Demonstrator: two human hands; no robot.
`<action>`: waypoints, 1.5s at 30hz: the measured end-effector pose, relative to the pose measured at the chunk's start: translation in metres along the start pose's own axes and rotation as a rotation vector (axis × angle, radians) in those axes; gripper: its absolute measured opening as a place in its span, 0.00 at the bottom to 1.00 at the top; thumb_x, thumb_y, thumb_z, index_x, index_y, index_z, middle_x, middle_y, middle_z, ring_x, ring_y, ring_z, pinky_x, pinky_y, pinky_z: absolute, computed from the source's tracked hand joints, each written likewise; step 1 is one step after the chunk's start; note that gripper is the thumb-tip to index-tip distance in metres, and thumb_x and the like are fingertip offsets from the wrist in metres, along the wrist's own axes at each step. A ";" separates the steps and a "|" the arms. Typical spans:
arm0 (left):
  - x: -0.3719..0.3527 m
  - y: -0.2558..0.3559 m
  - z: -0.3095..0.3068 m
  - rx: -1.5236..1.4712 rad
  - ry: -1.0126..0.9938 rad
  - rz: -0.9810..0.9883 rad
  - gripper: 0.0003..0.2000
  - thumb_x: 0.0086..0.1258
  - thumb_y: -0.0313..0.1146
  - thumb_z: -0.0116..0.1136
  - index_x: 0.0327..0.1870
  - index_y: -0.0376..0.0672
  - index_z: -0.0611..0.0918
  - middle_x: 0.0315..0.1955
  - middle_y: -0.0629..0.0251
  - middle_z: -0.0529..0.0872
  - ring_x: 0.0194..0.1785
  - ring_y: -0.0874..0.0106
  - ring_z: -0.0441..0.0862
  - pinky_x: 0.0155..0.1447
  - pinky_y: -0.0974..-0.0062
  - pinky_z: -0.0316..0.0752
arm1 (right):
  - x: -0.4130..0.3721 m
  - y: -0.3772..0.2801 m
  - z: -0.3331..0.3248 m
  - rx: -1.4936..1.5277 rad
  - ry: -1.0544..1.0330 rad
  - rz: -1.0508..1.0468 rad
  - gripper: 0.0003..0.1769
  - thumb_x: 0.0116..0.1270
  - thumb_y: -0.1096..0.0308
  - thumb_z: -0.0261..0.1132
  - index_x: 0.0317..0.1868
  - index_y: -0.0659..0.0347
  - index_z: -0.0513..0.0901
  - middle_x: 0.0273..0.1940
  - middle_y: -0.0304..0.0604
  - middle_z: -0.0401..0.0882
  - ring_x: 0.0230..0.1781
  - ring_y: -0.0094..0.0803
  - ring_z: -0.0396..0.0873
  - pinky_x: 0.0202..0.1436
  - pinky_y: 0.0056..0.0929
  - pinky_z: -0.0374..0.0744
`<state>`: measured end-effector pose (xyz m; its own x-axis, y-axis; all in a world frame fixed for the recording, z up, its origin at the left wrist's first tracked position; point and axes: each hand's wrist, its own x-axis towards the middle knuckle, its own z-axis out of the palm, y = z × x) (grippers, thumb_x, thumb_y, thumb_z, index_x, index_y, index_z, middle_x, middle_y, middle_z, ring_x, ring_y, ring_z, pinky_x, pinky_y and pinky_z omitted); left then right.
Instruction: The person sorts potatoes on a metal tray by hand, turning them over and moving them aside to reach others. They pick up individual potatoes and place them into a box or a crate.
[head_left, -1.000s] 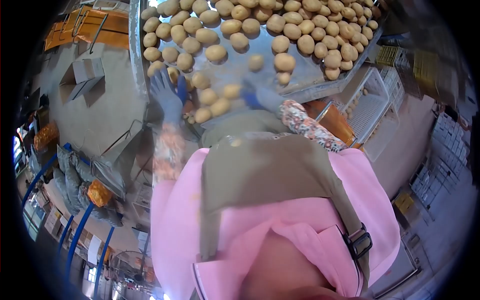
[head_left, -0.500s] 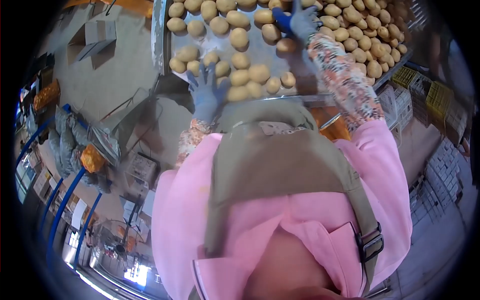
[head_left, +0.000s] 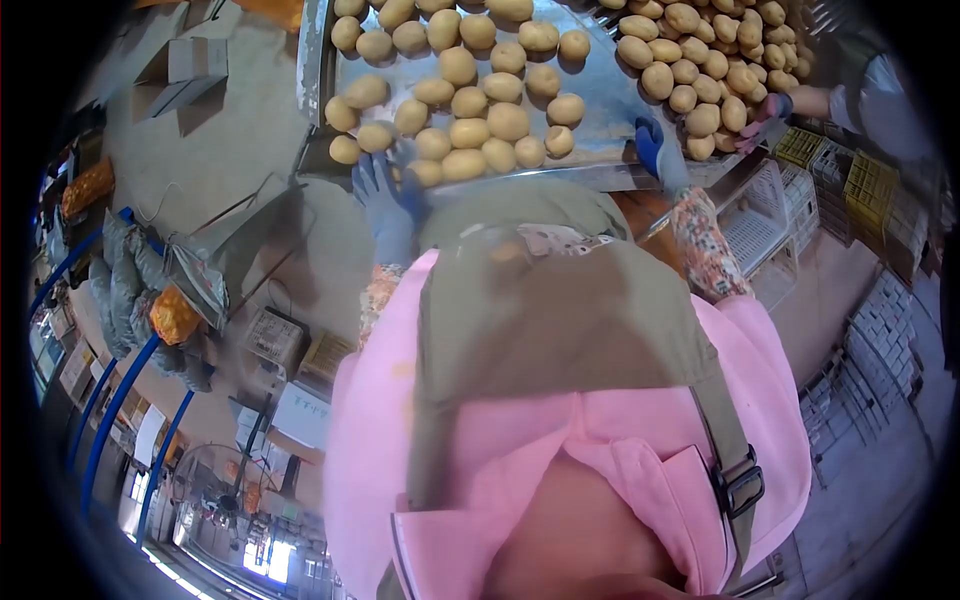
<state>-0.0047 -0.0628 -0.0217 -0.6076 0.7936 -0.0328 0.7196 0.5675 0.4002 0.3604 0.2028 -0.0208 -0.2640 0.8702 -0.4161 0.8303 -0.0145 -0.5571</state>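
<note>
Left hand (head_left: 385,195) lies spread against potatoes (head_left: 470,130) at the table's (head_left: 600,105) near edge, grip released; right hand (head_left: 652,148) open, empty. Plenty of potatoes left, I reckon.

Tan potatoes (head_left: 468,132) clustered loose on steel table (head_left: 605,120).

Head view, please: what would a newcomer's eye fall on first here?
The pale potatoes spread over the shiny metal table at the top. Next, the wearer's gloved left hand and right hand at its near edge, above the pink top and olive apron filling the lower frame.
</note>
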 end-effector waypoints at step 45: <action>-0.010 -0.022 0.004 -0.009 -0.179 0.092 0.31 0.65 0.49 0.60 0.68 0.45 0.70 0.70 0.53 0.65 0.72 0.49 0.59 0.71 0.45 0.53 | 0.036 -0.111 0.008 0.032 0.115 -0.429 0.22 0.69 0.60 0.64 0.59 0.63 0.76 0.51 0.48 0.80 0.47 0.32 0.80 0.50 0.30 0.78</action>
<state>-0.0128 -0.0819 -0.0338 -0.4698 0.8686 -0.1575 0.7656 0.4897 0.4172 0.2551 0.2317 0.0203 -0.5238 0.8497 -0.0609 0.6411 0.3461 -0.6850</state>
